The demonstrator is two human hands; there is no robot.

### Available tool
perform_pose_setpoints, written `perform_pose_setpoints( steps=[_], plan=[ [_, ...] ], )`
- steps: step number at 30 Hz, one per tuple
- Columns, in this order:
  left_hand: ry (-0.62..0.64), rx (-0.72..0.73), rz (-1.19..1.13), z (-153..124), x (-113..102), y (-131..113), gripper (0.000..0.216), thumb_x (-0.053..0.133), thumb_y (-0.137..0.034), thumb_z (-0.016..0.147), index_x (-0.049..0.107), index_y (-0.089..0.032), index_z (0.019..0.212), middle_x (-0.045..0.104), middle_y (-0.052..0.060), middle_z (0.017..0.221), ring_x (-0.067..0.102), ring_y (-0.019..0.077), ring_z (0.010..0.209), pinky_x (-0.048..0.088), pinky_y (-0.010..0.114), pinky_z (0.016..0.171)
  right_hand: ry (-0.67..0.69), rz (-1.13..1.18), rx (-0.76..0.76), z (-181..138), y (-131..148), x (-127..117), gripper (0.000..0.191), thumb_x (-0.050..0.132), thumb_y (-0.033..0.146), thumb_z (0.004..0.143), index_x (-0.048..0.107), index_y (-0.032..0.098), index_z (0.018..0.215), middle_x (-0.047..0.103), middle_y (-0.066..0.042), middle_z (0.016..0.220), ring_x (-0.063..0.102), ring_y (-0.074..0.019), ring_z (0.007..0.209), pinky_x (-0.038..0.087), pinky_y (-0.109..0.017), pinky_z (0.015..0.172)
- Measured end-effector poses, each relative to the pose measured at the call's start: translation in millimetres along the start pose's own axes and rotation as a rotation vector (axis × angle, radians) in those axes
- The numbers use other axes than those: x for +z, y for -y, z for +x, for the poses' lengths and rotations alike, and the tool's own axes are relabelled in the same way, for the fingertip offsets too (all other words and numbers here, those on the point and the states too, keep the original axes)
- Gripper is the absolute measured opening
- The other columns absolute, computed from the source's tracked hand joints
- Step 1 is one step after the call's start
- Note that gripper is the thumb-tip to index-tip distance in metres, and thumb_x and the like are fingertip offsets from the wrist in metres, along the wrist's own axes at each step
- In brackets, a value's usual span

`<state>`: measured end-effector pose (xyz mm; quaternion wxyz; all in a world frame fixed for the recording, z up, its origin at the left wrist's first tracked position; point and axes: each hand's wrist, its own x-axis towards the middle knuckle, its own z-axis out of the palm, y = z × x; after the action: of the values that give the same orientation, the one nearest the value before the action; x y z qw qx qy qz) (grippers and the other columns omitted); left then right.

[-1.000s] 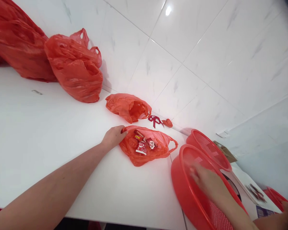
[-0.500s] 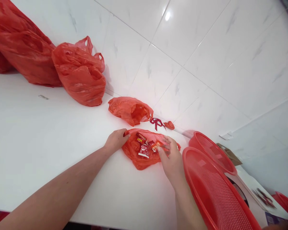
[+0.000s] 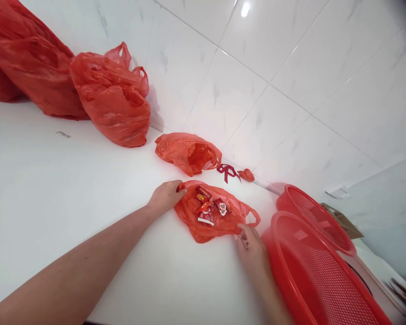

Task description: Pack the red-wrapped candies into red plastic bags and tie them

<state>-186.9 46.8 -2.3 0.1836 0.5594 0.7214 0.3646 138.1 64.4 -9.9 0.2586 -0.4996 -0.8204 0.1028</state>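
A thin red plastic bag (image 3: 203,234) lies spread on the white table with its mouth open. Inside it are several small wrapped snacks, among them a dark red packet (image 3: 203,195), a red-and-white packet (image 3: 207,216) and a red sachet with a white emblem (image 3: 221,207). My left hand (image 3: 167,196) pinches the bag's left rim between thumb and fingers. At the bag's lower right edge is my right hand (image 3: 252,248), its fingers bent and blurred. Whether those fingers grip the rim is unclear. One loop handle (image 3: 255,220) sticks out just above them.
Two red mesh baskets (image 3: 279,253) stand on the right, close to my right forearm. Behind the bag lie another open red bag (image 3: 174,146), a dark red ribbon (image 3: 227,171) and a small red scrap (image 3: 246,175). Full red bags (image 3: 113,106) lean against the tiled wall at left.
My right hand has moved from over the snacks to the bag's lower right edge. The orange-wrapped snack by its fingers is now among the others. My left hand keeps its hold.
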Motion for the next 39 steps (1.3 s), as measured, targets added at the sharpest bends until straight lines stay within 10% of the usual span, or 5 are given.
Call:
perform_pose_setpoints(
  steps=[5,18,30,39],
  plan=[
    [0.001,-0.024,-0.019,0,1,-1,0.025,0.044,-0.044,0.081,0.05,-0.023,0.067,0.058,-0.001,0.066,0.051,0.015,0.059,0.03,0.026,0.053,0.043,0.028,0.068,21,-5,-2,0.067,0.049,0.033,0.081,0.025,0.024,0.143,0.047,-0.01,0.133,0.049,-0.0254,0.121,0.044,-0.043,0.096],
    [-0.371,0.024,-0.481,6,-13,8,0.033,0.048,-0.047,0.082,0.063,-0.02,0.091,0.064,0.001,0.074,0.056,0.0152,0.066,0.044,0.025,0.063,-0.306,0.149,-0.083,67,63,21,0.071,0.05,0.022,0.082,0.018,0.023,0.146,0.032,-0.009,0.145,0.03,-0.0232,0.135,0.032,-0.043,0.108],
    [0.123,0.103,-0.436,-6,-4,-7,0.075,0.066,-0.027,0.069,0.038,-0.029,0.138,0.065,0.003,0.117,0.063,0.0213,0.1,0.049,0.033,0.087,-0.035,0.049,0.005,63,21,65,0.061,0.056,0.026,0.078,0.039,0.017,0.136,0.052,-0.011,0.127,0.049,-0.025,0.115,0.038,-0.04,0.1],
    [-0.119,0.039,-0.335,2,-4,-1,0.059,0.046,-0.015,0.068,0.051,-0.022,0.127,0.069,0.004,0.106,0.066,0.0184,0.085,0.052,0.028,0.074,-0.013,0.083,0.032,66,28,53,0.059,0.059,0.028,0.076,0.046,0.014,0.132,0.055,-0.012,0.124,0.049,-0.0256,0.113,0.035,-0.038,0.099]
  ],
)
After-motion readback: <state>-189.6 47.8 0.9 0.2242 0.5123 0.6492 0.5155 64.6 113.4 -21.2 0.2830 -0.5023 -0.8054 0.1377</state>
